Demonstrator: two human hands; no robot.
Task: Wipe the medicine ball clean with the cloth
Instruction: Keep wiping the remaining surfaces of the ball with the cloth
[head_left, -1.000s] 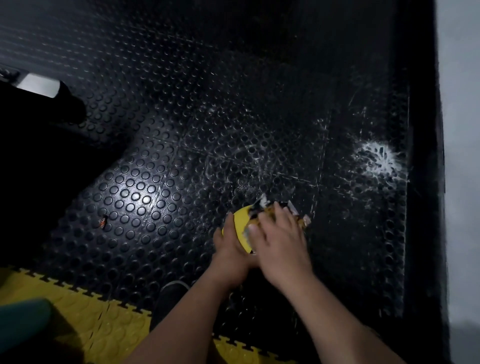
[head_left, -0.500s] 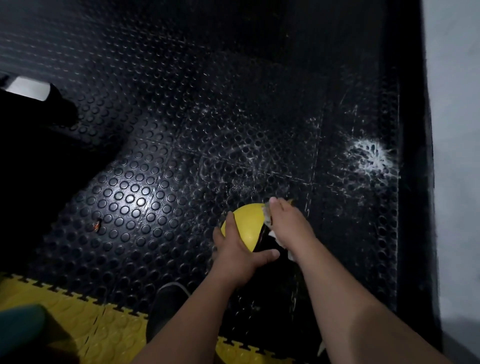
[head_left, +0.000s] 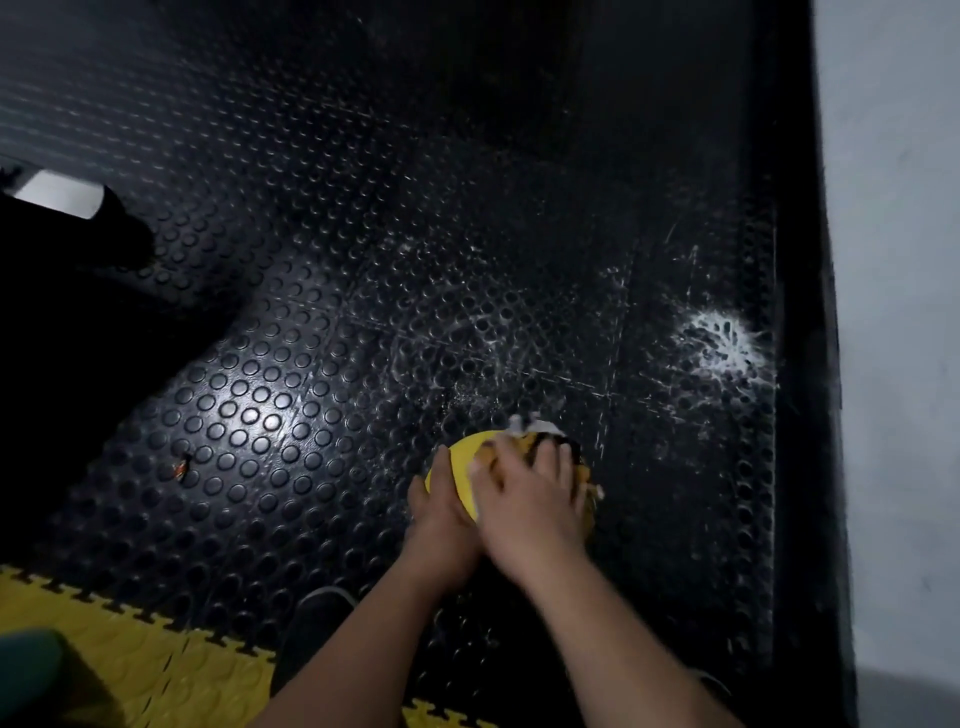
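A yellow and black medicine ball (head_left: 461, 466) sits low over the black studded floor, in the lower middle of the view. My left hand (head_left: 441, 525) cups its near left side, thumb up along the yellow panel. My right hand (head_left: 530, 504) lies on top of the ball with fingers spread, pressing a pale cloth (head_left: 535, 427) against it. Only scraps of the cloth show past my fingertips and at the ball's right edge. Most of the ball is hidden under both hands.
Black studded rubber tiles (head_left: 249, 415) cover the floor, with a white splash mark (head_left: 724, 345) to the right. Yellow interlocking tiles (head_left: 135, 665) lie at the lower left. A grey wall (head_left: 893, 312) runs along the right. A dark shape (head_left: 62, 291) fills the left.
My right hand has swept with the cloth from the ball's far right side back over its top. My left hand stays on the ball's near left side.
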